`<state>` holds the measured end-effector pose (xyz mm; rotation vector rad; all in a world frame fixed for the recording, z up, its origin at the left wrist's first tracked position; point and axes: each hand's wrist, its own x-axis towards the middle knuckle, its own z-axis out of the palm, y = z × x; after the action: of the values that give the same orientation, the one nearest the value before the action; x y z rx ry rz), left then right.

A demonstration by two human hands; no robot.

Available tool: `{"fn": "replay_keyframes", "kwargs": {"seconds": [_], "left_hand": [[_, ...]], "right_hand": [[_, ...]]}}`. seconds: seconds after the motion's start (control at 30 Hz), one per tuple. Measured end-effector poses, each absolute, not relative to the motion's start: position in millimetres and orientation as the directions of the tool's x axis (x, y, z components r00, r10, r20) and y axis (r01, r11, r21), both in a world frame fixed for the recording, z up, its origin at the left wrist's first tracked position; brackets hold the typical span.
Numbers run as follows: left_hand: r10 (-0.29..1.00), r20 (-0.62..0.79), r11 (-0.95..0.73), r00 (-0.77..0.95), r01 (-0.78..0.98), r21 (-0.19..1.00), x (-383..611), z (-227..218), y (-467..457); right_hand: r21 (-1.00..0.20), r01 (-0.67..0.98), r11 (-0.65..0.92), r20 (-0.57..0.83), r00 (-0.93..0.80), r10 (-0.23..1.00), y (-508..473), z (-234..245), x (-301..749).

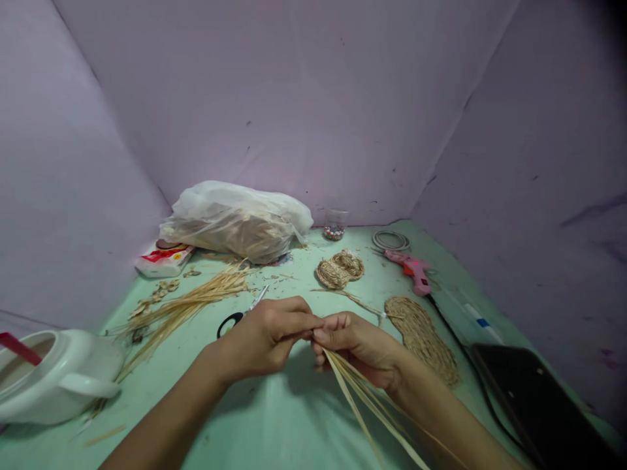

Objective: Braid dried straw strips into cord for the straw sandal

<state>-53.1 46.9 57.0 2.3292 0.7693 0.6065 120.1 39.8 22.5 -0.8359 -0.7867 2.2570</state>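
Note:
In the middle of the head view, my two hands meet fingertip to fingertip over the table. My right hand (350, 343) is closed around a bundle of pale straw strips (365, 391), whose loose ends hang down toward the front right. My left hand (277, 329) pinches at the bundle's gathered end; the fingers hide that end. Just behind my left hand lie scissors (232, 321) with black handles, partly covered. To the right of my right hand is a flat woven sole shape (424, 339) of braided straw, with a cord running from its upper end.
Behind lie a coiled braid piece (339, 269), a pink glue gun (414, 269) with a black cable, and a bead jar (336, 228). A plastic bag (240, 222), tissue pack (165, 260) and straw pile (196, 297) sit left, with a white pot (63, 375). A dark phone-like slab (533, 398) lies right.

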Motion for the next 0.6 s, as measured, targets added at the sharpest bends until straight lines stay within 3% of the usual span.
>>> {"fn": "replay_keyframes", "kwargs": {"seconds": [0.17,0.23,0.3,0.37,0.47,0.53,0.6], "left_hand": [[0.634,0.282,-0.754,0.720,0.494,0.434,-51,43,48],[0.652,0.347,-0.754,0.674,0.525,0.396,-49,34,48],[0.701,0.413,-0.711,0.581,0.526,0.467,-44,26,48],[0.825,0.410,-0.562,0.390,0.480,0.674,-38,20,47],[0.983,0.165,-0.179,0.080,0.212,0.961,-29,15,48],[0.999,0.033,-0.033,0.018,0.005,0.999,-25,13,50],[1.000,0.003,-0.002,0.009,-0.121,0.993,-24,10,52]], "right_hand": [[-0.738,-0.315,-0.596,-0.368,-0.552,0.748,42,25,122],[-0.748,-0.295,-0.594,-0.384,-0.537,0.751,44,27,123],[-0.759,-0.277,-0.589,-0.382,-0.543,0.748,45,28,124],[-0.766,-0.294,-0.572,-0.348,-0.558,0.753,47,30,126],[-0.750,-0.381,-0.541,-0.317,-0.511,0.799,49,30,128],[-0.775,-0.416,-0.476,-0.315,-0.397,0.862,50,29,127],[-0.845,-0.388,-0.368,-0.294,-0.238,0.926,51,27,124]]}}
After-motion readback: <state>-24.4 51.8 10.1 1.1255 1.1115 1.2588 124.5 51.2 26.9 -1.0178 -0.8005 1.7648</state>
